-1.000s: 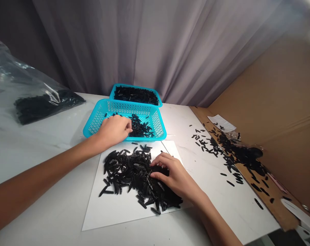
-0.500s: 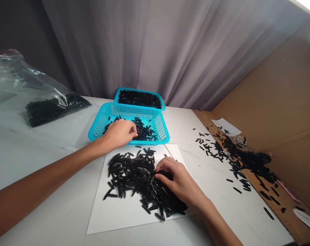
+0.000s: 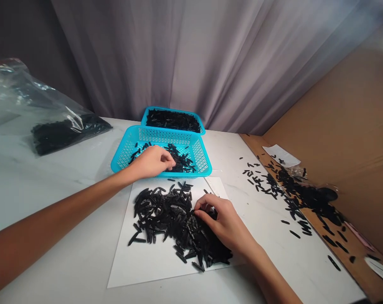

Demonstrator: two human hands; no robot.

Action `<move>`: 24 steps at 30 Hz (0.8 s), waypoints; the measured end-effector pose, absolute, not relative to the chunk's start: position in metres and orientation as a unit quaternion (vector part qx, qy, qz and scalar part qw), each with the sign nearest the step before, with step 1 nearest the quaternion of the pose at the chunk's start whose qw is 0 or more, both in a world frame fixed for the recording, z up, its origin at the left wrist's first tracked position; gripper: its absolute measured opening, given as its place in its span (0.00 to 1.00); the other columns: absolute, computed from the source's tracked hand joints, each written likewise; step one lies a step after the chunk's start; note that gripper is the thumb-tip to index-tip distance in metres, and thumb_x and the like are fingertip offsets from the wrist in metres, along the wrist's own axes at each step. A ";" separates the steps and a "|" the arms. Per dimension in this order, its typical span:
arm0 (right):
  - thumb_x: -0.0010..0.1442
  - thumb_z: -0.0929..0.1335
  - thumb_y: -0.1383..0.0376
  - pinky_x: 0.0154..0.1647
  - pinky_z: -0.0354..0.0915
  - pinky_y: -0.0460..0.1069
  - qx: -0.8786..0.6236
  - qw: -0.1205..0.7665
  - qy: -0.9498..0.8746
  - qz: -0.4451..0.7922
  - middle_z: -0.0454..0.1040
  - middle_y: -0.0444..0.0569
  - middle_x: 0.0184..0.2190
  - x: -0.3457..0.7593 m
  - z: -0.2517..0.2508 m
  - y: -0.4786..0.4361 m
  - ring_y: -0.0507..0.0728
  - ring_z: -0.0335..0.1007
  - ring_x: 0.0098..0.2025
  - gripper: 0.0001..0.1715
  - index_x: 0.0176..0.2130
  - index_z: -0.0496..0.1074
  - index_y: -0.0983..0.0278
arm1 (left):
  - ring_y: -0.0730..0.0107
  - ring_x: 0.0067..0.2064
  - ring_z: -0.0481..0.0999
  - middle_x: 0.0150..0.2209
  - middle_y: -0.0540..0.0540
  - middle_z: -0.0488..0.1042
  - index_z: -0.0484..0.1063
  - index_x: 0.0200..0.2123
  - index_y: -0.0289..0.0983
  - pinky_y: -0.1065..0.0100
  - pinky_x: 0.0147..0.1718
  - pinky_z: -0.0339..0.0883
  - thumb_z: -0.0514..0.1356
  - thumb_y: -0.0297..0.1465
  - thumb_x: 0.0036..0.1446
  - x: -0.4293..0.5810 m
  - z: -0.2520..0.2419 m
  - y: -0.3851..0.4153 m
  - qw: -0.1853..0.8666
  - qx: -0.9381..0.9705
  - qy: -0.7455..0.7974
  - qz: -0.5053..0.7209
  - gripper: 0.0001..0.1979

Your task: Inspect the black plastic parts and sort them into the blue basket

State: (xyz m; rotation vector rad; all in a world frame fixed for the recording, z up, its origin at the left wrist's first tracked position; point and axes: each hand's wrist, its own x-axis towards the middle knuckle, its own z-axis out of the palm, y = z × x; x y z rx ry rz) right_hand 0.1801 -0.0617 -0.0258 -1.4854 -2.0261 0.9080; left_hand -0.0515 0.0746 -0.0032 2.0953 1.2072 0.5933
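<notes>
A heap of small black plastic pieces (image 3: pixel 169 215) lies on a white sheet (image 3: pixel 147 261) in front of me. My right hand (image 3: pixel 221 221) rests on the heap's right side, fingers curled and pinching among the pieces. My left hand (image 3: pixel 151 161) reaches over the near rim of a turquoise basket (image 3: pixel 124 153), fingers bunched together above the black pieces (image 3: pixel 181 160) inside it. What each hand holds is too small to make out.
A second turquoise basket (image 3: pixel 197 126) full of black pieces stands behind the first. A clear plastic bag (image 3: pixel 52 126) of black pieces lies at the left. More black pieces (image 3: pixel 292 194) are scattered at the right by a cardboard wall (image 3: pixel 346 139). A grey curtain hangs behind.
My left hand has moved a little further right inside the near basket. My right hand has curled its fingers tighter on the heap.
</notes>
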 end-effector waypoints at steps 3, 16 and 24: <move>0.64 0.66 0.69 0.36 0.63 0.52 -0.537 0.242 -0.739 0.329 0.74 0.45 0.32 0.180 -0.025 -0.062 0.57 0.69 0.34 0.05 0.35 0.70 0.59 | 0.62 0.33 0.81 0.29 0.47 0.83 0.81 0.27 0.38 0.66 0.31 0.71 0.60 0.29 0.53 -0.051 -0.004 0.074 0.327 0.797 0.450 0.233 0.08; 0.66 0.66 0.65 0.34 0.62 0.51 -0.547 0.325 -0.700 0.324 0.75 0.45 0.32 0.180 -0.024 -0.064 0.56 0.69 0.33 0.06 0.35 0.71 0.59 | 0.62 0.33 0.81 0.31 0.47 0.82 0.81 0.31 0.38 0.65 0.33 0.73 0.64 0.31 0.53 -0.050 -0.007 0.073 0.304 0.783 0.463 0.283 0.05; 0.58 0.73 0.59 0.34 0.63 0.47 -0.516 0.453 -0.525 0.503 0.72 0.43 0.31 0.179 -0.025 -0.059 0.53 0.68 0.32 0.09 0.35 0.73 0.61 | 0.69 0.35 0.78 0.36 0.49 0.80 0.78 0.41 0.39 0.68 0.34 0.69 0.69 0.32 0.53 -0.026 0.007 0.026 0.274 0.860 0.277 0.330 0.11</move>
